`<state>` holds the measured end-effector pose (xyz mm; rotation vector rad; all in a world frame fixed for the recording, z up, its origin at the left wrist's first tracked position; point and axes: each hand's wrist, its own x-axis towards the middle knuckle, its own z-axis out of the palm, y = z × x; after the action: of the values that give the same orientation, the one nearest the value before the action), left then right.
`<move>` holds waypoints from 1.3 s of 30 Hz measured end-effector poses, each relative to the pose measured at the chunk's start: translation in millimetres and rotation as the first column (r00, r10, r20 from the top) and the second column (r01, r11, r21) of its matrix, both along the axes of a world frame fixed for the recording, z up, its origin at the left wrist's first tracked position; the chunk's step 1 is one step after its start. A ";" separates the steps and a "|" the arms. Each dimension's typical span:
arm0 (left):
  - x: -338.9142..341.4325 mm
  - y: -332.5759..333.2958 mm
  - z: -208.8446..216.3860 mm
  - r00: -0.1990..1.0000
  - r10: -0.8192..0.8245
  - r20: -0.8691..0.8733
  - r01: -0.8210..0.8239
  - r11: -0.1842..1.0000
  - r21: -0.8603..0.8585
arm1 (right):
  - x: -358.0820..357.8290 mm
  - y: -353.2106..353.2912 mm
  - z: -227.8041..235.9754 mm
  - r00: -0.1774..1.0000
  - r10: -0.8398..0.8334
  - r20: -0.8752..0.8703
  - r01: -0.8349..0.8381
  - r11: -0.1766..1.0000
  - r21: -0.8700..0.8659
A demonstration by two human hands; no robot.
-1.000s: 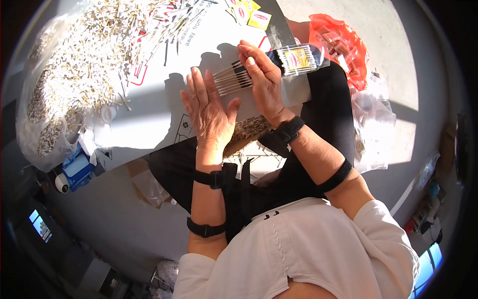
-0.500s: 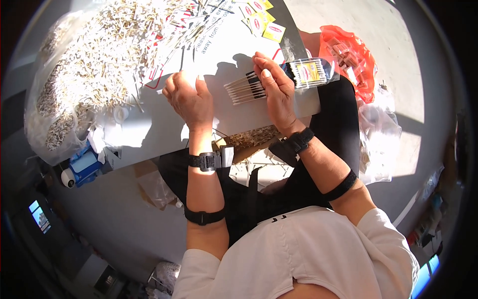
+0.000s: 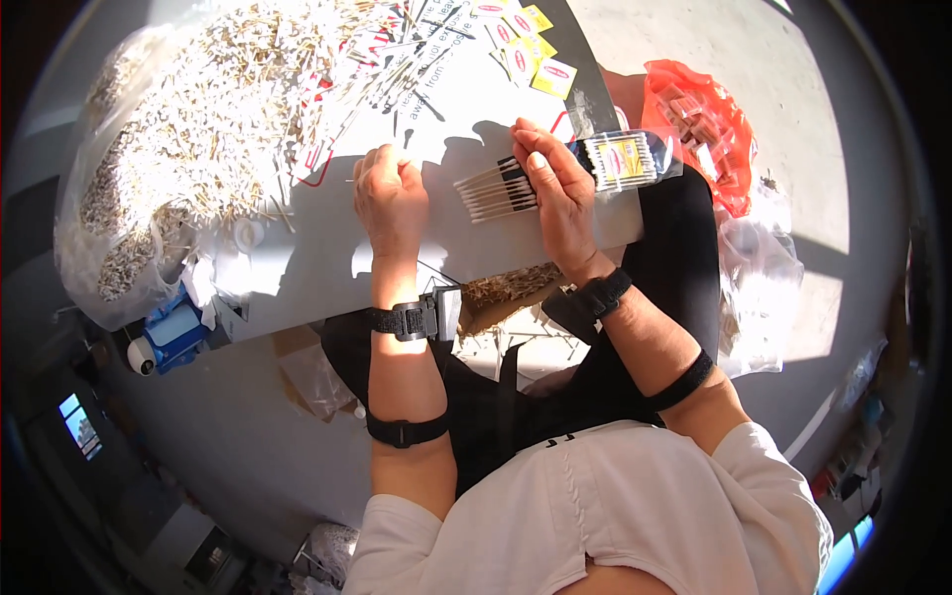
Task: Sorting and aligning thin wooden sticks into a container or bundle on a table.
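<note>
My left hand (image 3: 393,203) is above the table with its fingers curled in. A thin pale tip shows beside its knuckles, but what it pinches is mostly hidden. Farther right, my right hand (image 3: 561,198) is on edge, fingers pressed together and thumb up. It closes over the right ends of a fanned row of cotton swabs (image 3: 493,193) with white tips and dark parts near the fingers. Just past that hand lies a clear pack of cotton swabs (image 3: 620,159) with a yellow label card, at the table's right edge.
A big heap of loose cotton swabs (image 3: 218,109) spills from a clear bag at the left. Dark-stemmed swabs (image 3: 436,45) and yellow cards (image 3: 553,77) lie at the back. A red bag (image 3: 706,134) of small packs stands right of the table. A blue packet (image 3: 169,332) is at the left edge.
My left hand has shifted a little to the right, toward the row of swabs, and its fingers have curled in more. The right hand keeps its place over the swabs.
</note>
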<state>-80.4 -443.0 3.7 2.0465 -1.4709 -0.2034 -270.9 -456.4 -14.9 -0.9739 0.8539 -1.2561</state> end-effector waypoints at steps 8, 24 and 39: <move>10.1 -43.2 7.2 0.970 0.170 0.176 -0.182 0.982 0.053 | 4.5 1.3 5.6 0.998 0.022 0.050 -0.023 1.000 0.021; -3.8 67.0 56.1 0.850 -0.134 -0.510 0.407 0.782 0.473 | 3.6 -0.6 3.5 0.986 -0.003 0.169 -0.012 0.996 0.089; -20.8 -58.9 24.6 0.946 -0.324 0.027 0.325 0.945 -0.037 | 1.0 -0.7 6.4 0.982 0.004 0.188 -0.028 0.992 0.127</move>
<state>-101.2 -502.0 28.4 1.7672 -1.8059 -0.2818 -269.9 -457.1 -8.5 -0.7456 0.7678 -1.2413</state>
